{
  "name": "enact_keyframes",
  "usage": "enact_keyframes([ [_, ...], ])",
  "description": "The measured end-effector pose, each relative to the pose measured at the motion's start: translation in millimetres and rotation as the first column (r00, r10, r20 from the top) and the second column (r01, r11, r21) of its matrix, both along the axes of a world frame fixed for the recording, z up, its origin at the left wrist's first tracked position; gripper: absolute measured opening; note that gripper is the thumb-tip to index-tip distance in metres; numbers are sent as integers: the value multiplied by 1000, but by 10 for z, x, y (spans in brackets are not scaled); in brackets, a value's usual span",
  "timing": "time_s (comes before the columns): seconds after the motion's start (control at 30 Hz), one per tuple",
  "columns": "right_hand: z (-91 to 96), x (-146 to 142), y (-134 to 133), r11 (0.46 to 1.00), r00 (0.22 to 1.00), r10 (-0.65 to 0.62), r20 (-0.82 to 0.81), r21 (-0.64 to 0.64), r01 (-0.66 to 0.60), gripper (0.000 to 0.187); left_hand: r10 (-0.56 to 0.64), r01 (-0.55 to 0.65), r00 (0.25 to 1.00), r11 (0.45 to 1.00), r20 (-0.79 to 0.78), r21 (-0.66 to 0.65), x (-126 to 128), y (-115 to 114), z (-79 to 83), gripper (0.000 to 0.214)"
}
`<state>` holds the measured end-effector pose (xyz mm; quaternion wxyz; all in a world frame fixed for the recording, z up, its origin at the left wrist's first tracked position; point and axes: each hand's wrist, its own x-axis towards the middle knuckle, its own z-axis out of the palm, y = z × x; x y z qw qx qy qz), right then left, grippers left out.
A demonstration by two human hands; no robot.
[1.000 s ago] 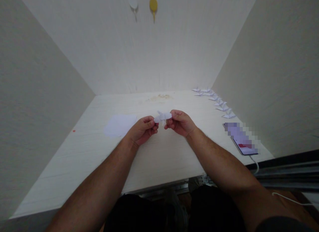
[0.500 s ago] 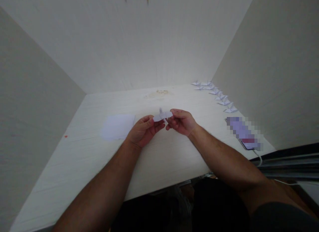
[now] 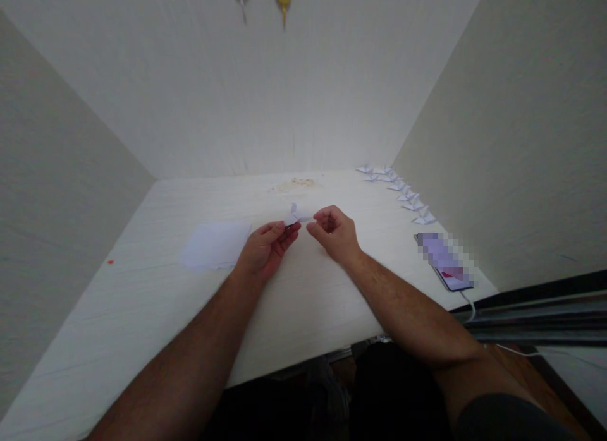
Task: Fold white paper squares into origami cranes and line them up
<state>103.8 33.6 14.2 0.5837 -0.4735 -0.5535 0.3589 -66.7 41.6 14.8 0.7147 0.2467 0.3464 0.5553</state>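
Note:
A small white folded paper crane (image 3: 294, 217) is held up over the table in front of me. My left hand (image 3: 266, 246) pinches its left side between thumb and fingers. One narrow point of the crane stands upward, and another part reaches right. My right hand (image 3: 336, 235) is just right of the crane, its fingers curled and its thumb tip apart from the index finger. The right fingertips are close to the crane's right end; whether they touch it I cannot tell.
White paper sheets (image 3: 215, 244) lie left of my left hand. Several folded paper cranes (image 3: 406, 198) line the right wall. A phone (image 3: 443, 264), its screen blurred out, lies at the right with a white cable (image 3: 470, 307). Walls enclose the white table (image 3: 303, 314) on three sides.
My right hand's thumb and fingers have moved apart from their grip on the crane's right side. The crane has turned in my left hand. The camera view has shifted slightly.

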Motion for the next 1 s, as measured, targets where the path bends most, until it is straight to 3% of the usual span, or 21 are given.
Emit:
enact_keyframes([
  [0.1, -16, -40, -30, 996, 976, -93, 198, 27, 90, 21, -25, 26, 999, 1000, -24, 16, -6, -1, -6, 9],
  [0.2, -40, -42, -13, 989, 944, -144, 296, 57, 133, 23, -48, 50, 997, 998, -56, 25, -7, -1, -14, 13],
  [0.4, -60, -27, 25, 980, 931, -193, 311, 102, 169, 16, -61, 62, 997, 998, -44, 30, 6, 19, -43, 12],
  [0.57, -60, -40, 32, 986, 938, -160, 308, 93, 137, 17, -49, 50, 998, 999, -45, 19, 10, 26, -33, 9],
  [0.63, -29, 15, 104, 976, 916, -216, 337, 80, 201, 18, -38, 39, 998, 999, -56, 2, 6, 25, -17, 7],
  [0.7, 24, 143, 240, 941, 858, -327, 396, 56, 333, 20, -36, 35, 997, 999, -71, -12, -2, 26, -8, 12],
  [0.83, 105, 604, 583, 801, 651, -496, 574, 12, 599, 21, -61, 62, 992, 998, -112, 2, -9, 43, -26, 13],
  [0.9, 86, 862, 706, 718, 547, -518, 658, -14, 696, 23, -64, 65, 989, 998, -134, 3, -5, 51, -42, 13],
  [1.0, -8, 1161, 805, 638, 485, -520, 703, -57, 768, 22, -57, 58, 985, 998, -164, 0, 7, 58, -55, 14],
])
